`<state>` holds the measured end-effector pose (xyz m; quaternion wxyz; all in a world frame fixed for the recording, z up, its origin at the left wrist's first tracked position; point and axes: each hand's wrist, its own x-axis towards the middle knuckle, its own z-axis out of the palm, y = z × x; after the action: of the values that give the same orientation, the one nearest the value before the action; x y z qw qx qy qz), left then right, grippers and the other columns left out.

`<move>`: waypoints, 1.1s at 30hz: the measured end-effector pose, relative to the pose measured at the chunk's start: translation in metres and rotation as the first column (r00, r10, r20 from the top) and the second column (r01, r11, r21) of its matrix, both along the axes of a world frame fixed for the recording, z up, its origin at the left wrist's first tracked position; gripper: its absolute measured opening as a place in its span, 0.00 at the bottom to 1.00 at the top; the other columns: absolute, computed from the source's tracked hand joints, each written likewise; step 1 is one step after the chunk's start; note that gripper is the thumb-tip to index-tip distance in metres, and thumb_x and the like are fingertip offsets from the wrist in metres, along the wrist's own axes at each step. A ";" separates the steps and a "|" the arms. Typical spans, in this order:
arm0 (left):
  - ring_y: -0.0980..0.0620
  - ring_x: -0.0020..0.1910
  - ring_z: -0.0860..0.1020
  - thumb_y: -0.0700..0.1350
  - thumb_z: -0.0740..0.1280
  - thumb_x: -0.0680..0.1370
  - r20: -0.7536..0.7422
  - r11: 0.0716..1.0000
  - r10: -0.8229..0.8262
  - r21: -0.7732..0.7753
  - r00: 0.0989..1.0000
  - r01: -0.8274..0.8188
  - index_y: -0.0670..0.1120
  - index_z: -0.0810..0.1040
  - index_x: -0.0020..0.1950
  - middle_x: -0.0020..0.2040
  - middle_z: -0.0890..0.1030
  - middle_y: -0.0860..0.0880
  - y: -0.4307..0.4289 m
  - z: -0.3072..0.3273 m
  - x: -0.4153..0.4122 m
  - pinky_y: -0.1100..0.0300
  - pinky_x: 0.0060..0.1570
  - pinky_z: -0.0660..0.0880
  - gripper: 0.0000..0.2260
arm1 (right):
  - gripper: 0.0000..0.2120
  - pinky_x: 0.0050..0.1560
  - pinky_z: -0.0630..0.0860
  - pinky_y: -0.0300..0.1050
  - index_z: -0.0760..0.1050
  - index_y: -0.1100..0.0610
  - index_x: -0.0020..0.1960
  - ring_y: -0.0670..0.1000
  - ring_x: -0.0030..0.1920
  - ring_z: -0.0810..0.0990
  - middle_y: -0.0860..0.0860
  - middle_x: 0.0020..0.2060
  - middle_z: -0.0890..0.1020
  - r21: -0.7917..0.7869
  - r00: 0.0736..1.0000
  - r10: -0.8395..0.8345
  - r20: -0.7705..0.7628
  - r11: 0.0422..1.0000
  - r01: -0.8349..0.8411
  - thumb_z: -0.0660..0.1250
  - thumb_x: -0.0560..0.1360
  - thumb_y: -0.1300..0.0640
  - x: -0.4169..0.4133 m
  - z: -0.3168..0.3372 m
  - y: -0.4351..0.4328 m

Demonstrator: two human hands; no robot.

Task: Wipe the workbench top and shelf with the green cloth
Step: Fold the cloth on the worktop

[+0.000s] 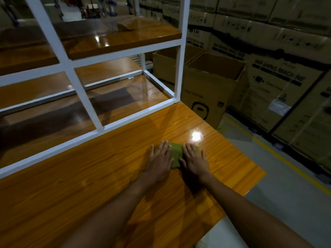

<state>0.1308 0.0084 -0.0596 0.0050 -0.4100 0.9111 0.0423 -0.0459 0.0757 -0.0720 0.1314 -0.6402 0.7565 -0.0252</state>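
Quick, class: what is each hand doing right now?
Left hand: open, flat on the cloth.
Right hand: open, flat on the cloth.

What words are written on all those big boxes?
"WASHING MACHINE": on the closed carton at the right.
"LG": on the far carton beside the white frame post, faint.
White sticker on that closed carton: too small to read.
Other print: blurred.

Warehouse with a workbench (89,176)
Stacked cardboard cartons (279,83) printed "WASHING MACHINE" line the wall beside a yellow floor line (279,156)
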 end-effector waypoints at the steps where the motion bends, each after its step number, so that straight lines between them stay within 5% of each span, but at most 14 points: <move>1: 0.47 0.80 0.43 0.56 0.47 0.85 0.015 0.999 -0.040 -0.001 0.999 0.040 0.45 0.50 0.81 0.82 0.46 0.46 -0.001 0.002 -0.010 0.40 0.76 0.43 0.27 | 0.47 0.78 0.42 0.67 0.43 0.52 0.84 0.51 0.83 0.41 0.50 0.83 0.44 0.011 0.999 -0.031 -0.008 0.999 0.031 0.28 0.74 0.26 -0.008 0.002 0.001; 3: 0.47 0.80 0.43 0.54 0.48 0.85 0.026 0.994 -0.107 0.019 0.994 0.106 0.46 0.51 0.81 0.81 0.47 0.46 -0.001 0.004 -0.033 0.40 0.76 0.44 0.26 | 0.35 0.78 0.41 0.68 0.42 0.53 0.84 0.51 0.83 0.41 0.50 0.83 0.43 0.038 0.995 -0.097 -0.029 0.994 0.099 0.42 0.84 0.35 -0.023 0.006 0.001; 5: 0.47 0.80 0.43 0.54 0.48 0.85 0.017 0.990 -0.121 0.075 0.992 0.120 0.47 0.50 0.81 0.82 0.47 0.46 -0.004 0.006 -0.054 0.39 0.76 0.44 0.25 | 0.33 0.77 0.39 0.68 0.41 0.54 0.84 0.52 0.83 0.40 0.51 0.83 0.42 0.050 0.988 -0.149 -0.040 0.987 0.151 0.46 0.86 0.39 -0.037 0.010 0.002; 15: 0.51 0.79 0.40 0.55 0.47 0.85 0.050 0.951 -0.272 0.164 0.961 0.261 0.50 0.44 0.81 0.81 0.42 0.50 -0.066 0.007 -0.124 0.36 0.75 0.45 0.26 | 0.36 0.77 0.34 0.69 0.41 0.55 0.84 0.52 0.83 0.38 0.53 0.83 0.42 -0.013 0.967 -0.250 0.055 0.968 0.251 0.44 0.84 0.36 -0.092 0.006 -0.014; 33: 0.53 0.79 0.37 0.53 0.50 0.85 0.144 0.953 -0.276 0.170 0.950 0.251 0.53 0.40 0.81 0.81 0.39 0.53 -0.097 0.011 -0.166 0.37 0.75 0.42 0.28 | 0.36 0.76 0.36 0.73 0.37 0.57 0.83 0.55 0.82 0.34 0.54 0.82 0.37 0.022 0.958 -0.249 0.145 0.968 0.248 0.41 0.84 0.36 -0.112 0.007 -0.029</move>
<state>-0.0350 -0.0888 -0.0484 0.1173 -0.2848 0.9484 0.0752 -0.1583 0.0469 -0.0653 0.1834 -0.5363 0.8193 -0.0870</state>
